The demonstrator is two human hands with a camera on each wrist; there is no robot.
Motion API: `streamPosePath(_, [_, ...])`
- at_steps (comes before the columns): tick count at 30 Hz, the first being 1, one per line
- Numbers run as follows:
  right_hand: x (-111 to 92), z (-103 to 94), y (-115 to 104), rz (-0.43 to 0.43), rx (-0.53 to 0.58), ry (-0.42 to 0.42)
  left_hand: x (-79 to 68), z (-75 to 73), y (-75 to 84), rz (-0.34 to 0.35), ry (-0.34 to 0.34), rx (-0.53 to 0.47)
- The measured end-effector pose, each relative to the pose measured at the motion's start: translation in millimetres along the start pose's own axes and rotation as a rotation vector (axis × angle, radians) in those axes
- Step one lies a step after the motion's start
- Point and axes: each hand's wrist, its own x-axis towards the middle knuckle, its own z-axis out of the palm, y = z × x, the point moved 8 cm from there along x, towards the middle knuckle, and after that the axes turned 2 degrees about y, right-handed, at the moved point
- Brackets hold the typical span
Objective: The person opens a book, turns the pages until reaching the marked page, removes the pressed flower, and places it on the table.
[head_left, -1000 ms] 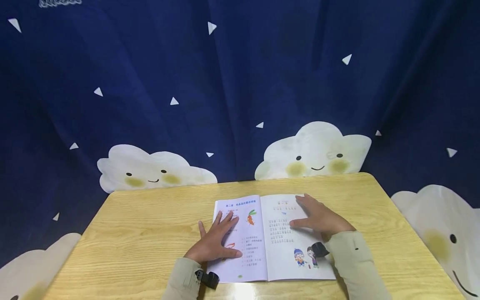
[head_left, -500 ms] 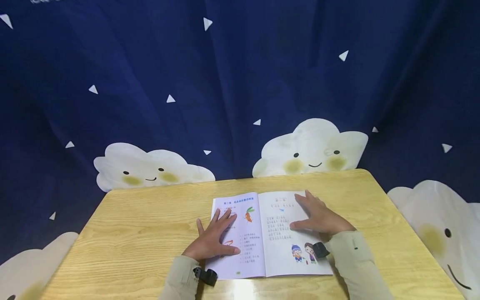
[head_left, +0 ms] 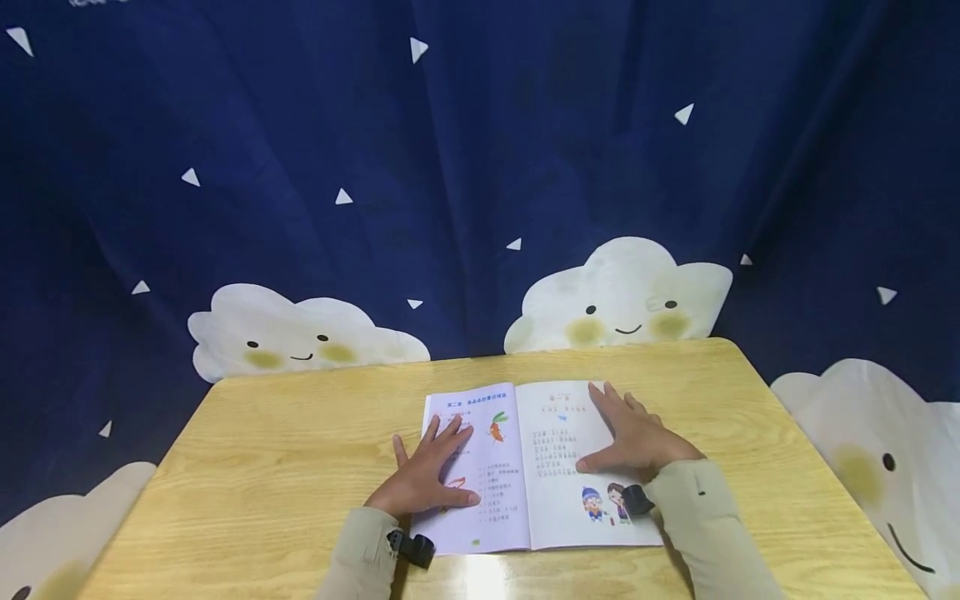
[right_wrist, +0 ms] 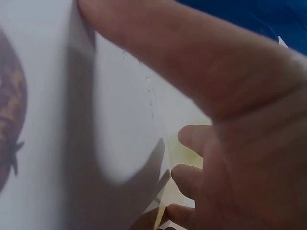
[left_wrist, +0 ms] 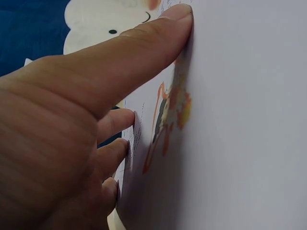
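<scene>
An open book (head_left: 501,475) lies flat on the wooden table, with printed text and a carrot picture on its left page and two cartoon children at the foot of its right page. My left hand (head_left: 422,483) rests on the left page, fingers spread and thumb extended toward the fold. In the left wrist view its thumb (left_wrist: 144,48) touches the paper beside an orange drawing. Across the outer edge of the right page lies my right hand (head_left: 637,437), thumb pointing inward. The right wrist view shows the thumb on the page and the other fingertips (right_wrist: 184,179) near the page edge.
The pale wooden table (head_left: 285,467) spreads around the book. Behind it hangs a dark blue curtain (head_left: 465,167) with white triangles and smiling clouds. Each wrist wears a small black device, such as the left wrist's device (head_left: 412,548).
My right hand has shifted slightly, its thumb sliding down the page and its fingers spreading more. The left hand stays put on its page. The head view has tilted a little.
</scene>
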Motion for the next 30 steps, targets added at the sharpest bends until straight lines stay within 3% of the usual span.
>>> streamPosePath(16, [2.4,4.5,1.4,-0.019,-0.042,0.031,0.6,1.3,-1.1,-0.010,0.008,-0.002])
streamPosePath(30, [2.1,4.2,0.1,0.014,-0.067,0.036,0.7,1.4,-1.3,-0.014,0.017,0.002])
